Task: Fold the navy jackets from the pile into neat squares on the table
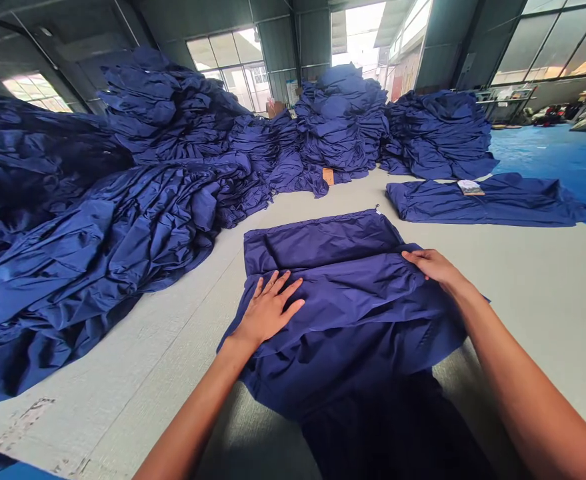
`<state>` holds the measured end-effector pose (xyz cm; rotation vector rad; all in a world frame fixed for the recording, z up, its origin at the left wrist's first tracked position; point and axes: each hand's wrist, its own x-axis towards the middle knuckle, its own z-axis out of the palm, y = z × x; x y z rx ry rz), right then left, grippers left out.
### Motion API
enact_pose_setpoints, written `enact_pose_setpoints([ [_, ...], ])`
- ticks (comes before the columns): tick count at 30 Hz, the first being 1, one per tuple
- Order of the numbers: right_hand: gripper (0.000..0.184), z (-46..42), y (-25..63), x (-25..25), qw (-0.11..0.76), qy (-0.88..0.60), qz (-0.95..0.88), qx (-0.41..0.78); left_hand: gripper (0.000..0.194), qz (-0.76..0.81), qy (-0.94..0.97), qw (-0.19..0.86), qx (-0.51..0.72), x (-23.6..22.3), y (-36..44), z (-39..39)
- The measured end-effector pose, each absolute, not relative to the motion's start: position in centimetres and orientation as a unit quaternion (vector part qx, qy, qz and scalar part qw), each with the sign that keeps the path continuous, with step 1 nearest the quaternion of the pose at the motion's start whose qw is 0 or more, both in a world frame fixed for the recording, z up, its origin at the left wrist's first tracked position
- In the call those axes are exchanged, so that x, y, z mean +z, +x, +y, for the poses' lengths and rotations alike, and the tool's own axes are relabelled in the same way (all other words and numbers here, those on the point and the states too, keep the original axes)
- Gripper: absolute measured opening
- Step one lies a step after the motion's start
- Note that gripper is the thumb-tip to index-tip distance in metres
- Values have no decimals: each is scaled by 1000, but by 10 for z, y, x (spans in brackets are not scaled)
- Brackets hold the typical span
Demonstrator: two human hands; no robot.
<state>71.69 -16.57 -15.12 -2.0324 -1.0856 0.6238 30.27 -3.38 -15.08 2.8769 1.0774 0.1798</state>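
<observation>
A navy blue garment (353, 313) lies partly folded on the grey table (537, 287) in front of me. My left hand (269, 310) rests flat on its left side with the fingers spread. My right hand (433, 265) lies on the garment's right edge, fingers stretched along a fold. Neither hand grips the cloth.
Big heaps of navy garments (97, 220) cover the left of the table, and taller stacks (343, 120) stand at the back. A folded garment (487, 200) with a white label lies at the right rear. A blue floor (563, 157) lies beyond the table's right edge.
</observation>
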Motion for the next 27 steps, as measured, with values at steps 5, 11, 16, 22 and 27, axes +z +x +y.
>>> enact_pose_setpoints([
  [5, 33, -163, 722, -160, 255, -837, -460, 149, 73, 358, 932, 56, 18, -165, 301, -39],
  [11, 49, -159, 674, -133, 139, -897, -413, -70, 67, 353, 934, 41, 41, -153, 304, -39],
  [16, 64, -143, 640, -133, 86, -814, -574, 17, 56, 390, 918, -1, 75, -158, 304, -31],
  [22, 78, -135, 657, -181, 26, -816, -569, 97, 60, 451, 890, 22, 57, -185, 288, -21],
  [27, 79, -135, 660, -190, 41, -813, -577, 69, 60, 449, 893, 27, 35, -181, 291, -21],
])
